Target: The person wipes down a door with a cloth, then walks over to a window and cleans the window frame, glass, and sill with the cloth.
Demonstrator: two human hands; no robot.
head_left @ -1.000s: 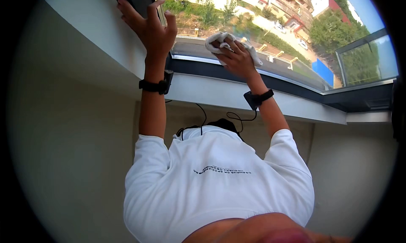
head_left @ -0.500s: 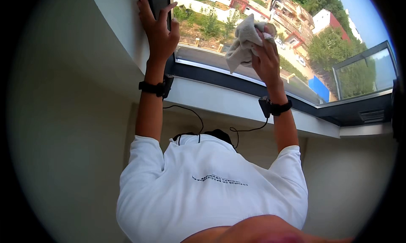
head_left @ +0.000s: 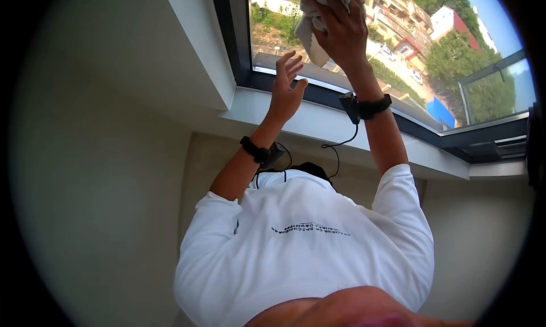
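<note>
A crumpled pale cloth [head_left: 310,40] lies against the window pane [head_left: 278,28] near the top of the view. My right hand [head_left: 343,37] presses on it, fingers bent over its folds, and one corner of the cloth hangs down below the palm. My left hand [head_left: 288,91] is raised in front of the lower part of the window, with its fingers apart and nothing in them. It is close to the dark window frame [head_left: 321,92]; whether it touches the frame I cannot tell.
A white sill [head_left: 318,112] runs below the frame. At the right, a smaller window [head_left: 495,94] stands tilted outward. Black devices with cables are strapped to both wrists. Buildings, trees and a road show outside, far below. A plain wall [head_left: 102,173] fills the left side.
My left hand has left the upright frame at the left and moved right and down. The right hand has slid the cloth upward on the pane. The view has shifted slightly.
</note>
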